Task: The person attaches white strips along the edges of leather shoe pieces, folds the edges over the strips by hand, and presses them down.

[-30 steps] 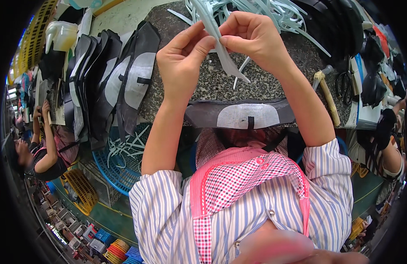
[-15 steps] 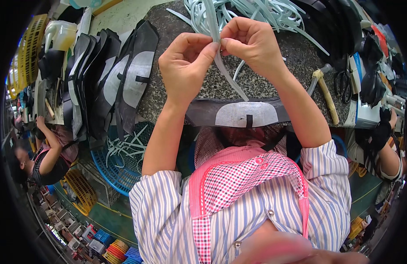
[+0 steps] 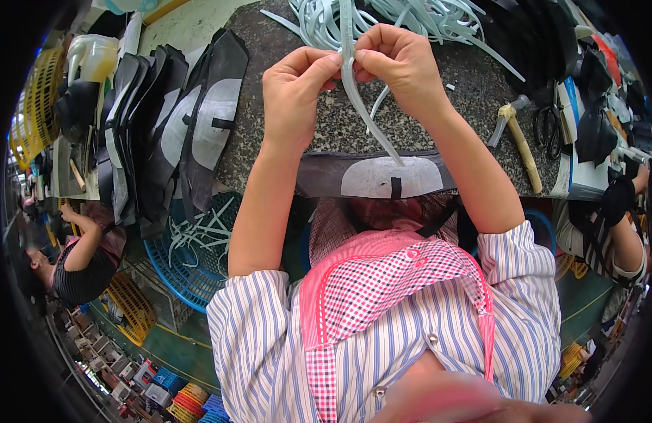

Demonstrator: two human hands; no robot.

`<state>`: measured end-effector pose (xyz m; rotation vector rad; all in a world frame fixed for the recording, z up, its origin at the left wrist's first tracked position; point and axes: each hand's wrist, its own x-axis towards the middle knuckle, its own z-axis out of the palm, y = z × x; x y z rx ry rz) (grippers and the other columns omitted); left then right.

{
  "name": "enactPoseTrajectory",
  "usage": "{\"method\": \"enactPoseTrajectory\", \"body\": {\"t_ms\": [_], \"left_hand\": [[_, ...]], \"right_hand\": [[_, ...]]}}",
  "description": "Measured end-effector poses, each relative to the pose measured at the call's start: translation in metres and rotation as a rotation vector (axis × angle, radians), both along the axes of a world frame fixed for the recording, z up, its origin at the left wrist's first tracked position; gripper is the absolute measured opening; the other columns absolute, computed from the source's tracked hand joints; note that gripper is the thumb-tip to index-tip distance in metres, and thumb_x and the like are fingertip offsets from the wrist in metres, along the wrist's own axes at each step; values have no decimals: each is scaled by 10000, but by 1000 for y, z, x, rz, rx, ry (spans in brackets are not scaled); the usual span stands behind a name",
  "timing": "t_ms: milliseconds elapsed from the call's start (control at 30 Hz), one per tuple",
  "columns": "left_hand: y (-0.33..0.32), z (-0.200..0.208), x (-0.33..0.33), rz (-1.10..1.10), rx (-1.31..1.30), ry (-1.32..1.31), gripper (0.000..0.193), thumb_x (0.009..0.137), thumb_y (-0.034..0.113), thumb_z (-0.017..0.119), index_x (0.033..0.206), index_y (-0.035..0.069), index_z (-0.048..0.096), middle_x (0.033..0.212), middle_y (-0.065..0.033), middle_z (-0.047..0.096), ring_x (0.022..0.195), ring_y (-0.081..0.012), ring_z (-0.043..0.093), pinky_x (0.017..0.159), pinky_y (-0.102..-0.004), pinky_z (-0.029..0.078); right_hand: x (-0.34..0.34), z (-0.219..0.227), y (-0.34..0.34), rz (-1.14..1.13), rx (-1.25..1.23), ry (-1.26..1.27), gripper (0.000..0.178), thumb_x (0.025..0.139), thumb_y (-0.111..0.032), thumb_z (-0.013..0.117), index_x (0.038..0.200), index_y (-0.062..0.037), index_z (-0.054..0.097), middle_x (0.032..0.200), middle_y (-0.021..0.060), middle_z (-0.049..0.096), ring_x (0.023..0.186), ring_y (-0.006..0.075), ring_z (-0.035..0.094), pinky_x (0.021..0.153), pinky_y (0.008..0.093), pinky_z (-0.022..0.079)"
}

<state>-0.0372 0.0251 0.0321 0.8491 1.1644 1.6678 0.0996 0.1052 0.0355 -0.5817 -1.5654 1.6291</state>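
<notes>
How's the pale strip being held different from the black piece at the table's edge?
The pale strip is light bluish; the black piece is mostly dark. The strip is narrow; the piece is broad. The left hand and right hand hold the strip up; the piece lies at the edge of the table. Both are longer than wide.

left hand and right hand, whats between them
In the head view, a pale strip lies between the left hand and right hand, held at their fingertips.

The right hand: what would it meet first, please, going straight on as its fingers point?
The right hand would likely meet the pale strip first, then the left hand; exact depth is unclear.
</notes>
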Motion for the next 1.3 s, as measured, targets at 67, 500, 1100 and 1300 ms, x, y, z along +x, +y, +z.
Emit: {"method": "enactPoseTrajectory", "body": {"t_ms": [67, 500, 1100, 1300], "left_hand": [[1, -1, 3, -20, 31, -62, 95, 820, 79, 642, 833, -12, 663, 745, -47, 650, 676, -85, 586, 610, -218, 442], [-2, 2, 17, 180, 150, 168, 114, 853, 86, 635, 857, -28, 642, 767, -33, 646, 687, -48, 579, 616, -176, 457], [4, 0, 11, 199, 200, 784, 135, 823, 123, 646, 872, -1, 672, 768, -75, 644, 617, -132, 615, 564, -240, 486], [5, -7, 21, 298, 149, 798, 140, 831, 118, 624, 806, -17, 650, 740, -88, 619, 598, -152, 600, 554, -259, 479]], "right_hand": [[1, -1, 1, 31, -43, 18, 94, 794, -54, 621, 813, 38, 615, 741, 69, 639, 656, 103, 622, 609, 229, 529], [2, -2, -4, 7, 39, 17, 155, 800, -111, 674, 825, 29, 613, 736, 55, 638, 653, 88, 607, 598, 216, 507], [1, -13, -8, -177, 152, -71, 97, 766, -78, 614, 765, 19, 607, 677, 17, 617, 618, 45, 562, 550, 200, 455], [1, -22, -4, -159, 111, -64, 78, 803, -60, 592, 783, 14, 587, 700, 10, 605, 621, 49, 557, 566, 192, 466]]}}
